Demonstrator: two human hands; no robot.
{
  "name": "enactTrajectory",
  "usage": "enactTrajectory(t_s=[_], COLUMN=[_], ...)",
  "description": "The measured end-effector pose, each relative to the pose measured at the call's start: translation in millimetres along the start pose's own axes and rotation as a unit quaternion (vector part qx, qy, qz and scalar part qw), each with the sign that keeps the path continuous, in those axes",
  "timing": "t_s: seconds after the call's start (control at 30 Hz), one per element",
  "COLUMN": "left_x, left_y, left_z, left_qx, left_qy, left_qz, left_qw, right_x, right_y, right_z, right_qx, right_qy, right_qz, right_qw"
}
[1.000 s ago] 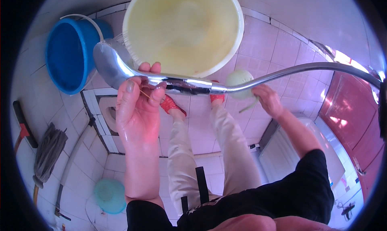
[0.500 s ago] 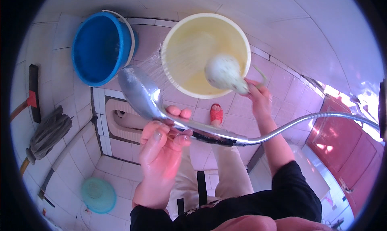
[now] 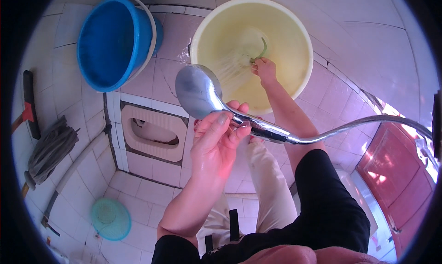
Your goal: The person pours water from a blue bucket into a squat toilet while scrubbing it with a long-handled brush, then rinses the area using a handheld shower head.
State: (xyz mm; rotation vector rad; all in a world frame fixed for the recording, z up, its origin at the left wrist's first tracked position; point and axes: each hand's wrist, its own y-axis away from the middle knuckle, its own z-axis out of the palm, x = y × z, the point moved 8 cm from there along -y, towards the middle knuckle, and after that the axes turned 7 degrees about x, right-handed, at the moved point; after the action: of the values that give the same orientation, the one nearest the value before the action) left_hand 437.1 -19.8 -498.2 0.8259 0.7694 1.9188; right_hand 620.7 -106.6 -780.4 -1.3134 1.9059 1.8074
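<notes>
My left hand [image 3: 216, 142] grips the handle of a chrome shower head [image 3: 199, 91]; its metal hose [image 3: 368, 123] runs off to the right. Water sprays from the head into a large pale yellow bucket [image 3: 294, 29] on the tiled floor. My right hand [image 3: 264, 69] reaches down inside that bucket and holds a thin green stem-like thing [image 3: 262, 50] under the spray. What hangs below my fingers is blurred by the water.
A blue bucket [image 3: 115, 40] stands left of the yellow one. A squat toilet pan [image 3: 149, 133] is set into the floor below it. A mop [image 3: 48, 149] and a brush lie at the left, a small teal basin [image 3: 109, 218] at lower left, a red door [image 3: 396, 172] at right.
My right hand has gone down into the yellow bucket; the round pale thing it held above the rim is no longer seen. The shower head has shifted left and now sprays into the bucket.
</notes>
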Motion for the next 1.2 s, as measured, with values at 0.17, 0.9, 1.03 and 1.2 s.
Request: enactTrajectory(t_s=[0.17, 0.9, 1.03, 1.2], left_x=[-17.3, -48.1, -62.7, -64.3], left_y=[-11.5, 3.0, 11.8, 22.6], left_z=[-4.7, 33.5, 37.7, 26.4], left_qx=[0.014, 0.018, 0.017, -0.039], left_qy=[0.001, -0.135, -0.168, -0.345], left_qz=[-0.013, 0.073, 0.051, 0.062], left_qw=[1.0, 0.988, 0.984, 0.936], right_x=[-41.3, -215.3, -159.3, -167.6], right_y=[65.8, 289.3, 244.7, 233.0], right_z=[-27.1, -87.1, -84.9, -127.3], right_qx=[-0.081, -0.07, -0.137, -0.095], right_qy=[0.059, 0.321, 0.248, 0.153], right_qz=[0.023, -0.466, -0.257, -0.239], right_qw=[0.995, 0.821, 0.924, 0.954])
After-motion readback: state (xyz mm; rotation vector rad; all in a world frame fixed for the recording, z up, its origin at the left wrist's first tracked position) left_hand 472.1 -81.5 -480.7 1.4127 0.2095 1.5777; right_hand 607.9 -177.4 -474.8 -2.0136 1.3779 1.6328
